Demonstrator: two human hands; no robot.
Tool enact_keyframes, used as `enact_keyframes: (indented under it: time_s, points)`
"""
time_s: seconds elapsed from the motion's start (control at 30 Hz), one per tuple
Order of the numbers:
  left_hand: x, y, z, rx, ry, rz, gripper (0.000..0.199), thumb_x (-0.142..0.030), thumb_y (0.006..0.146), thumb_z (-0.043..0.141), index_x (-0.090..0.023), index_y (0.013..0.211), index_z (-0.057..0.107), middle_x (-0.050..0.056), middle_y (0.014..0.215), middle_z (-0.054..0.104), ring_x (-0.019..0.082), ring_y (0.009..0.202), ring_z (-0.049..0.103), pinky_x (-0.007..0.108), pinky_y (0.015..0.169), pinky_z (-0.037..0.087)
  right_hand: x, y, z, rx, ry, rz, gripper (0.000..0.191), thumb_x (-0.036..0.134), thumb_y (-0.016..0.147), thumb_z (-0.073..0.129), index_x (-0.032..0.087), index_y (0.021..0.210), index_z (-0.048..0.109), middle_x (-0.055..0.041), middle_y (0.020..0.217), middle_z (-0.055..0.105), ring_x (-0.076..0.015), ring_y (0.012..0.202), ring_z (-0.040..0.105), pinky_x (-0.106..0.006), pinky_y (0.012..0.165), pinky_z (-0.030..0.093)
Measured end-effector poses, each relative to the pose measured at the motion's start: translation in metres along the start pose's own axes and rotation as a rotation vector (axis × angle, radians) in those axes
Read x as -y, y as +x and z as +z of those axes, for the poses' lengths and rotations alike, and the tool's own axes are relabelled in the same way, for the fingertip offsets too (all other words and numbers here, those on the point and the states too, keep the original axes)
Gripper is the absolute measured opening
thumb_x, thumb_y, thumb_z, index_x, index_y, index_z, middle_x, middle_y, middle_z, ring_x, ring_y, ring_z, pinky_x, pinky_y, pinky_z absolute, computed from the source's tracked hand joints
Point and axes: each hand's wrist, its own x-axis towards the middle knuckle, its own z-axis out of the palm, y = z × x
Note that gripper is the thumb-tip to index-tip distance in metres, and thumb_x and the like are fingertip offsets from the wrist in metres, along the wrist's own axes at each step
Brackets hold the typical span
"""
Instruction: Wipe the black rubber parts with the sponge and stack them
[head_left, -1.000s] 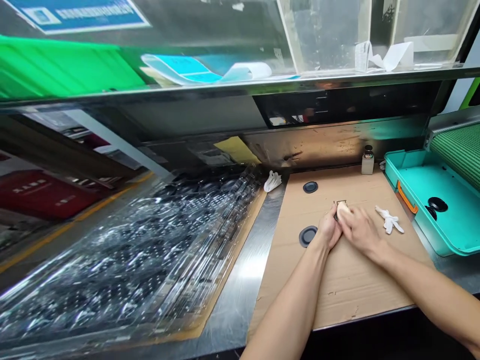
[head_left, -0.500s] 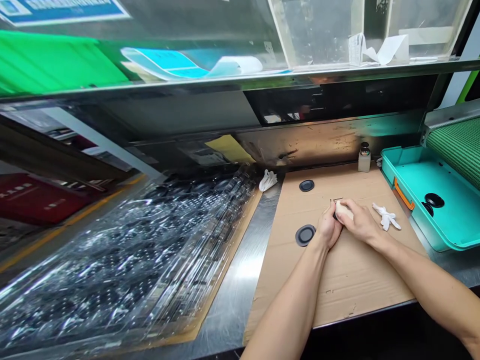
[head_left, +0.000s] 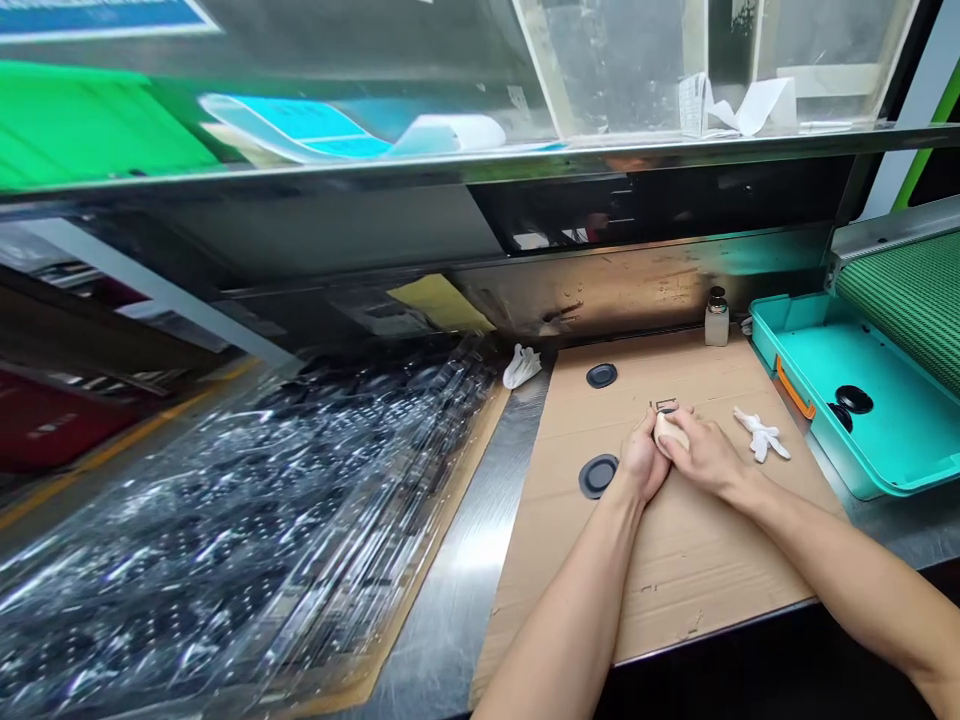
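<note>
My left hand (head_left: 643,458) and my right hand (head_left: 705,452) meet above the cardboard sheet (head_left: 705,560), fingers closed. A wad of cream-coloured cloth (head_left: 670,434) is gripped by the right thumb and fingers. It presses against a small dark part (head_left: 664,410) in my left hand; only a sliver of that part's edge shows. Left of the hands lie a black disc with a raised ring (head_left: 598,476) and, further back, a smaller-looking black disc (head_left: 601,376). Crumpled white gloves or cloth (head_left: 762,436) lie right of my right hand.
A small bottle with a dark cap (head_left: 717,318) stands at the cardboard's back edge. The teal tray (head_left: 885,470) on the right holds black round parts (head_left: 853,400). Plastic-wrapped trays of dark parts (head_left: 247,520) fill the left. A metal shelf (head_left: 480,160) crosses above.
The view has shifted slightly, moving the scene left. My hands stay together over the cardboard; the cream cloth has turned a little in the right fingers and covers more of the dark part.
</note>
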Motion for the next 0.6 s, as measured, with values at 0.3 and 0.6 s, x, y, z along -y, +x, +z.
enact_keyframes:
  time_s: [0.3, 0.6]
  points:
    - [0.004, 0.001, 0.002, 0.049, 0.132, 0.100, 0.027, -0.036, 0.096, 0.062, -0.011, 0.098, 0.072, 0.013, 0.101, 0.075, 0.026, 0.107, 0.070, 0.040, 0.100, 0.053, -0.022, 0.011, -0.007, 0.019, 0.320, 0.149, 0.023, 0.038, 0.087, 0.065, 0.022, 0.100, 0.075, -0.0024, 0.097, 0.077, -0.0178, 0.084, 0.069, -0.026, 0.073, 0.050]
    - [0.000, -0.002, 0.007, -0.049, 0.100, 0.031, 0.035, -0.032, 0.103, 0.049, -0.009, 0.091, 0.072, 0.013, 0.091, 0.076, 0.023, 0.091, 0.073, 0.039, 0.091, 0.058, -0.020, 0.007, -0.024, 0.090, 0.090, 0.127, 0.019, 0.032, 0.088, 0.063, 0.022, 0.100, 0.074, -0.0035, 0.096, 0.077, -0.0198, 0.086, 0.069, -0.026, 0.073, 0.047]
